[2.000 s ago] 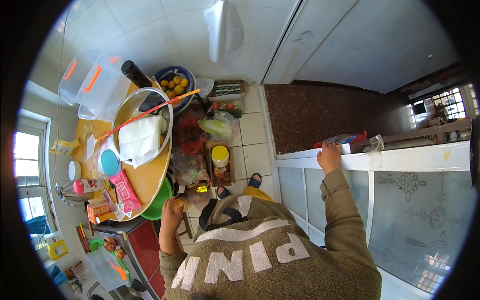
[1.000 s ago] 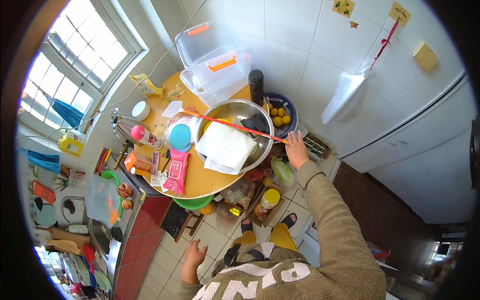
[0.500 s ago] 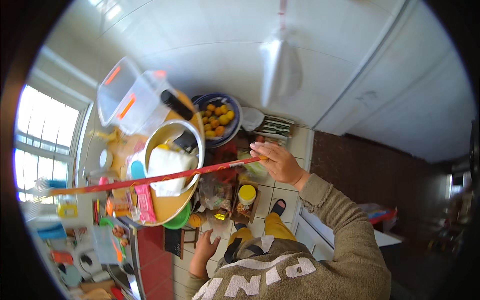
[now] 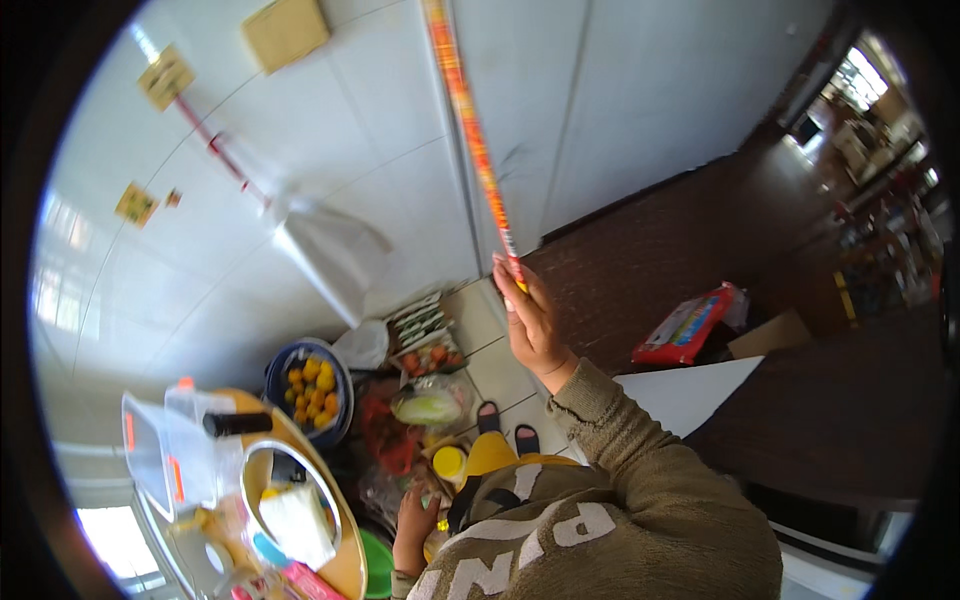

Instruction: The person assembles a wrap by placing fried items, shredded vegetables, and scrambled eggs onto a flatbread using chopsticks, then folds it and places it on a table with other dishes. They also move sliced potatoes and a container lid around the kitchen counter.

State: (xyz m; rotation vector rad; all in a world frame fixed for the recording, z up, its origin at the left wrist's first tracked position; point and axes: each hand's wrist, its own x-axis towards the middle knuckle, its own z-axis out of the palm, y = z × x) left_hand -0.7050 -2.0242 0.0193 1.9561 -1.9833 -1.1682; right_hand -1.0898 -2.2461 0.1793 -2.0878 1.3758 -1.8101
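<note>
A long thin pole [image 4: 468,115] with a red, orange and yellow patterned covering rises from my right hand [image 4: 530,315], its far end beyond the top edge of the view. My right hand is closed on the pole's lower end, thumb and fingers pressed along it. The pole stands out in front of the pale wall. My left hand [image 4: 415,522] hangs low by my waist, fingers apart, holding nothing that I can see. A jar with a yellow lid [image 4: 449,462] stands on the floor just beyond it.
At the left, a round wooden table [image 4: 349,545] carries a metal pot [image 4: 336,492] and clear plastic boxes [image 4: 150,450]. A blue basin [image 4: 346,400] of orange fruit sits near the wall. A white bag [image 4: 320,250] hangs there. A red package [image 4: 685,325] lies on the right.
My right hand has swung the pole from pointing left across the table to pointing up before the wall. My view has turned right. The left hand remains low and open.
</note>
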